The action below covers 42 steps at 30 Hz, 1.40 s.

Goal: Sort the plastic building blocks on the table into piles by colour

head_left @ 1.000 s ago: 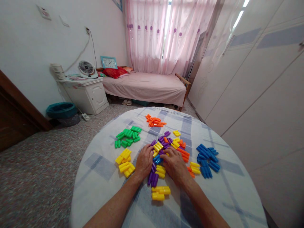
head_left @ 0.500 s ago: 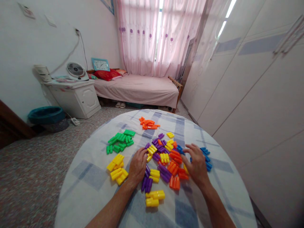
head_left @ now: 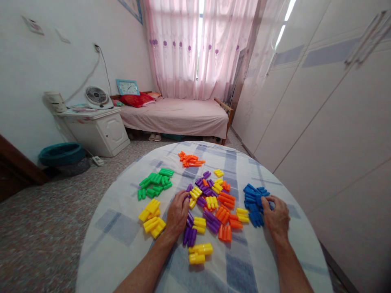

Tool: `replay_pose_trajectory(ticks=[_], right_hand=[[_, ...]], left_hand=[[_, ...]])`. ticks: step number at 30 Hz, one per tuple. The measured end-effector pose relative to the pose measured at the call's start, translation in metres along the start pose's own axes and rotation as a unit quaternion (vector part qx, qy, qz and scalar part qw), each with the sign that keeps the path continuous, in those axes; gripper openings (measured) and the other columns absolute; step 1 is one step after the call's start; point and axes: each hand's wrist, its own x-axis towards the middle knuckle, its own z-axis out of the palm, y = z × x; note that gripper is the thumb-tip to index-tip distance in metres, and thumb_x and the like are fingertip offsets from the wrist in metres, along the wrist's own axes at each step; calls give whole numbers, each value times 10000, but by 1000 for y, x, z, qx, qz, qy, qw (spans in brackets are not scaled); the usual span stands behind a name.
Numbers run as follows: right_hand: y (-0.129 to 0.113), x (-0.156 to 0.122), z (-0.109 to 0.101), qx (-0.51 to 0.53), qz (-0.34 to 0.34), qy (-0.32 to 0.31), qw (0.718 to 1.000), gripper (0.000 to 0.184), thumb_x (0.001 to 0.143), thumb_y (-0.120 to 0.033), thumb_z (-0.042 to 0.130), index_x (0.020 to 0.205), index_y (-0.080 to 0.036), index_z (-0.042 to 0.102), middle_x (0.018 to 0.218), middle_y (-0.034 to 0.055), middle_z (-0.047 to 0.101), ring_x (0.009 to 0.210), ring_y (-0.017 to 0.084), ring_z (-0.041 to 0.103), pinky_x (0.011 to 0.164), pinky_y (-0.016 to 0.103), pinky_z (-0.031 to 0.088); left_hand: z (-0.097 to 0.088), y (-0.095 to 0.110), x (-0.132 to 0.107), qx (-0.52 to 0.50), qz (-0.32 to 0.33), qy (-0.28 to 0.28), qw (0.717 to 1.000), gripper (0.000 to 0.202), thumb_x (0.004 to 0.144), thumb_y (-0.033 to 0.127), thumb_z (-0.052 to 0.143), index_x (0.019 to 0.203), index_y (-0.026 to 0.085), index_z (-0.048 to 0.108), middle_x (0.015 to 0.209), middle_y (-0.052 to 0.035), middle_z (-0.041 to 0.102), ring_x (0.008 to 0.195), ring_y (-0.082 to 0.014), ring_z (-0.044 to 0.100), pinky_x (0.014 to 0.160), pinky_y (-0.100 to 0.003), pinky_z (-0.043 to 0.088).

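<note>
At the right side of the table, my right hand (head_left: 277,216) has its thumb and fingers closed on a blue plastic block at the edge of the blue pile (head_left: 252,195). My left hand (head_left: 178,213) rests on the cloth with fingers loosely bent and apart, its fingertips beside purple blocks (head_left: 211,221) and yellow blocks (head_left: 195,193). Orange blocks (head_left: 225,233) lie mixed with these in the middle heap. Each block looks like several short tubes joined side by side. A few yellow blocks (head_left: 242,215) sit between the heap and the blue pile.
Separate piles of green blocks (head_left: 155,181), yellow blocks (head_left: 152,219) and orange pieces (head_left: 190,159) lie left and far on the round table (head_left: 122,260), with another yellow pair (head_left: 200,253) near me. Beyond are a bed (head_left: 180,114), a wardrobe (head_left: 320,122) and a bin (head_left: 62,156).
My right hand has moved right from the middle heap to the blue pile, and the blue block beside its fingers went with it. My left hand stays in place.
</note>
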Motion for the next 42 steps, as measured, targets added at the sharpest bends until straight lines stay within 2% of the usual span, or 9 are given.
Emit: replay_pose_trajectory(ticks=[5, 11, 15, 19, 23, 30, 33, 37, 42], right_hand=[[9, 2, 5, 47, 57, 3, 997, 507, 816, -529, 345, 1055, -155, 589, 1087, 142, 576, 1048, 274, 480, 895, 403, 361], [15, 2, 9, 35, 86, -21, 995, 549, 828, -527, 316, 1127, -154, 587, 1114, 155, 575, 1040, 297, 494, 890, 430, 364], [14, 2, 9, 10, 88, -41, 995, 565, 830, -507, 297, 1161, -146, 578, 1164, 164, 569, 1093, 302, 486, 920, 428, 362], [16, 3, 9, -5, 84, -47, 995, 572, 830, -503, 292, 1164, -139, 580, 1161, 170, 572, 1089, 313, 492, 920, 440, 371], [18, 3, 10, -9, 84, -52, 995, 566, 832, -503, 305, 1177, -144, 577, 1156, 169, 571, 1082, 321, 495, 907, 452, 379], [18, 2, 9, -24, 77, -64, 995, 583, 830, -502, 313, 1202, -130, 564, 1143, 173, 576, 1074, 321, 502, 905, 449, 391], [15, 3, 6, -28, 87, -71, 993, 588, 828, -496, 316, 1212, -124, 561, 1144, 175, 575, 1064, 318, 511, 902, 445, 399], [11, 3, 3, -35, 104, -86, 990, 590, 831, -493, 311, 1236, -135, 549, 1183, 173, 561, 1088, 333, 506, 908, 457, 398], [8, 3, 0, -43, 106, -102, 988, 608, 840, -508, 292, 1250, -136, 545, 1209, 192, 544, 1127, 368, 488, 913, 478, 389]], left_hand=[[-3, 5, -3, -22, 9, 28, 999, 296, 891, 228, 374, 1086, 187, 592, 1151, -84, 599, 1120, -194, 541, 1008, -397, 429], [-10, 14, -6, 24, 38, 54, 998, 301, 857, 171, 414, 1095, 204, 596, 1205, -80, 567, 1168, -205, 510, 1025, -402, 418], [-17, 15, 7, 118, 49, 9, 992, 344, 801, 133, 484, 1121, 187, 598, 1299, -106, 519, 1241, -250, 452, 1073, -456, 356], [-19, 17, 27, 171, 39, -85, 981, 375, 767, 145, 542, 1137, 154, 602, 1296, -143, 527, 1252, -274, 448, 1080, -442, 335], [-15, 16, 42, 152, 6, -142, 978, 356, 715, 140, 581, 1064, 167, 640, 1185, -118, 588, 1105, -236, 562, 972, -349, 436], [-10, 6, 51, 133, -45, -84, 986, 269, 676, 99, 566, 925, 127, 663, 920, -61, 609, 829, -163, 601, 787, -276, 485], [-30, 7, 46, 94, -42, -39, 994, 233, 703, 112, 547, 912, 138, 648, 928, -44, 585, 824, -137, 584, 781, -258, 488], [-78, 5, 23, -3, -23, 51, 998, 206, 742, 182, 538, 921, 162, 638, 987, -49, 550, 854, -142, 582, 752, -270, 521], [-128, -22, -18, 6, -71, 127, 989, 232, 766, 293, 523, 936, 179, 632, 1063, -59, 533, 901, -165, 597, 745, -301, 551]])
